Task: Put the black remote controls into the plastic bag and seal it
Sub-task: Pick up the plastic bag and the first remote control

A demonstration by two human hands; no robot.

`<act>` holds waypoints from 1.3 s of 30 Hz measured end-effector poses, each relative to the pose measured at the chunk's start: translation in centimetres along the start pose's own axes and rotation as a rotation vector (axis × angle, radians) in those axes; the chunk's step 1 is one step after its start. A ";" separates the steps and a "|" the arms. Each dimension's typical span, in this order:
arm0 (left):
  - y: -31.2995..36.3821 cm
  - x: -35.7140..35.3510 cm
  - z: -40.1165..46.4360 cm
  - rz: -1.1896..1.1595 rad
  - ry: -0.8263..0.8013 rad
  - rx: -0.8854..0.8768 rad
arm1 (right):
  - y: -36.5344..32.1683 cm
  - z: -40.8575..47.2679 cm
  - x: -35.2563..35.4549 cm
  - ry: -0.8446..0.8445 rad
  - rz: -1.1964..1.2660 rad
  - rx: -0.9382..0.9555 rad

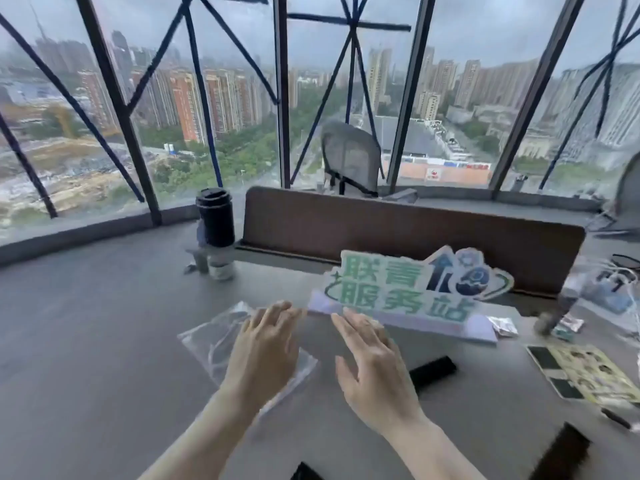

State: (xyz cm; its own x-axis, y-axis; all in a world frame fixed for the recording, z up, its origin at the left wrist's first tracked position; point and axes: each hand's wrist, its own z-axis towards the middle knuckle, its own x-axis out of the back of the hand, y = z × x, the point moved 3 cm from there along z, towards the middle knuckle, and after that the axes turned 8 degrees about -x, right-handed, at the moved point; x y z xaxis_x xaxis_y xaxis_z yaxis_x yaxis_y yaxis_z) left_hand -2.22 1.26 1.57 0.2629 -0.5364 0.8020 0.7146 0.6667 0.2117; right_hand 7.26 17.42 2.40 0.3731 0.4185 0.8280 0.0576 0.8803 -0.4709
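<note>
A clear plastic bag (211,336) lies flat on the grey desk, left of centre. My left hand (265,351) hovers over its right part with fingers spread and holds nothing. My right hand (372,370) is beside it, also open and empty. A black remote control (433,370) lies on the desk just right of my right hand, partly hidden by it. Another long black object (561,453) sits at the lower right. A small black corner (304,472) shows at the bottom edge; I cannot tell what it is.
A green and white sign (412,289) stands right behind my hands. A dark tumbler (215,233) is at the back left, before a brown divider panel (398,230). A sticker sheet (585,372), small packets and cables crowd the right side.
</note>
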 end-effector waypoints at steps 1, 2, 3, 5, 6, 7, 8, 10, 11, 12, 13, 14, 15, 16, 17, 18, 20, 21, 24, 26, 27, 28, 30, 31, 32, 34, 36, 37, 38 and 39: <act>-0.8 -1.6 -1.7 0.006 -0.063 0.026 | 0.7 -1.3 -2.0 -0.067 -0.021 -0.020; -1.4 -3.2 -3.3 0.019 -0.103 0.047 | 1.3 -2.4 -3.9 -0.113 -0.056 -0.028; -2.1 -4.9 -5.3 0.022 -0.158 0.063 | 2.1 -3.9 -5.8 -0.178 -0.068 -0.062; -3.4 -7.5 -8.8 0.037 -0.242 0.127 | 3.1 -6.8 -8.9 -0.274 -0.079 -0.105; -3.8 -8.6 -10.1 0.061 -0.273 0.147 | 3.4 -8.2 -10.2 -0.289 -0.095 -0.110; -4.4 -9.5 -11.1 0.085 -0.274 0.160 | 4.0 -9.2 -11.2 -0.295 -0.113 -0.124; -5.0 -10.3 -11.7 0.100 -0.274 0.178 | 4.4 -10.0 -12.1 -0.299 -0.128 -0.137; -6.1 -11.7 -12.7 0.118 -0.291 0.204 | 5.3 -11.5 -13.3 -0.287 -0.168 -0.170; -6.5 -12.3 -13.1 0.119 -0.278 0.203 | 5.6 -12.3 -13.8 -0.287 -0.183 -0.190; -6.7 -12.7 -13.5 0.121 -0.263 0.198 | 5.8 -13.1 -14.2 -0.291 -0.194 -0.214; -6.9 -12.9 -13.9 0.120 -0.245 0.193 | 5.9 -13.8 -14.4 -0.298 -0.213 -0.239; -6.9 -12.9 -14.2 0.119 -0.232 0.193 | 6.0 -14.5 -14.6 -0.293 -0.228 -0.253; -6.9 -12.8 -14.4 0.109 -0.227 0.200 | 6.0 -15.1 -14.6 -0.291 -0.247 -0.273; -6.7 -12.6 -14.7 0.090 -0.218 0.215 | 6.1 -15.6 -14.6 -0.287 -0.260 -0.297; -6.4 -12.4 -14.9 0.078 -0.204 0.224 | 5.9 -16.0 -14.4 -0.297 -0.275 -0.320; -6.0 -12.1 -15.2 0.072 -0.185 0.225 | 5.8 -16.4 -14.2 -0.317 -0.276 -0.337; -5.2 -11.5 -15.5 0.068 -0.175 0.197 | 5.4 -17.1 -13.7 -0.383 -0.277 -0.371; -4.8 -11.1 -15.7 0.062 -0.192 0.182 | 5.2 -17.5 -13.4 -0.418 -0.246 -0.398; -3.4 -9.6 -16.0 0.043 -0.229 0.137 | 5.0 -18.6 -12.3 -0.424 -0.069 -0.466; -2.2 -8.3 -16.2 0.072 -0.208 0.083 | 5.1 -18.7 -11.0 -0.365 0.220 -0.520; -1.5 -7.6 -16.4 0.085 -0.181 0.057 | 5.2 -18.5 -10.3 -0.351 0.373 -0.553; -0.7 -7.0 -16.6 0.092 -0.152 0.037 | 5.1 -18.3 -9.5 -0.357 0.482 -0.582; 0.6 -6.1 -16.9 0.088 -0.097 0.006 | 4.7 -17.9 -8.5 -0.422 0.559 -0.639; 1.3 -5.7 -16.9 0.085 -0.076 -0.004 | 4.3 -17.5 -8.1 -0.463 0.577 -0.664; 1.9 -5.4 -17.0 0.079 -0.058 -0.012 | 4.1 -17.1 -8.0 -0.496 0.601 -0.686; 3.1 -4.8 -16.8 0.049 -0.025 -0.022 | 3.3 -15.9 -8.1 -0.517 0.686 -0.723; 4.0 -4.4 -16.5 0.029 -0.005 -0.012 | 2.4 -14.6 -8.4 -0.504 0.833 -0.724; 4.3 -4.3 -16.5 0.022 0.005 -0.009 | 2.1 -14.2 -8.5 -0.488 0.920 -0.698; 4.6 -4.2 -16.4 0.023 0.011 -0.006 | 1.9 -13.9 -8.6 -0.462 1.000 -0.671; 4.7 -4.1 -16.5 0.028 0.016 -0.002 | 2.1 -13.9 -8.8 -0.419 1.059 -0.658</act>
State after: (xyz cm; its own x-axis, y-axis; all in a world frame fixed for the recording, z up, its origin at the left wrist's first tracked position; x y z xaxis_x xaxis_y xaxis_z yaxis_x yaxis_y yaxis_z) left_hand 10.77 -1.90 -9.90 0.2928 -0.5257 0.7987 0.7079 0.6807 0.1885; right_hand 17.00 12.47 -10.06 0.2093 0.9762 -0.0568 0.3986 -0.1382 -0.9067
